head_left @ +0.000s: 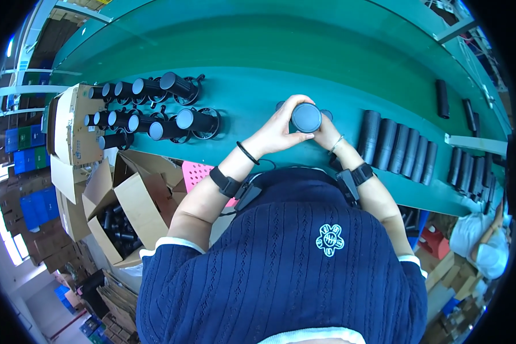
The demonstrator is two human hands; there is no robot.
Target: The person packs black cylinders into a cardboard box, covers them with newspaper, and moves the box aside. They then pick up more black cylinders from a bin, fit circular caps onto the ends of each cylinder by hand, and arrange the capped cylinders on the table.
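black cylinder [307,117] sits clasped between your left hand [277,133] and right hand [328,133] (mid-assembly, likely); next, set it among the finished pieces [155,112] to your left.

A teal green table [258,51] fills the upper frame. Black tubes [397,148] sit at right, brown cardboard boxes [133,212] lower left, and a pink crate [198,173] shows near centre.

Both hands' fingers [285,109] around black cylinder [307,117] over green bench [252,57]
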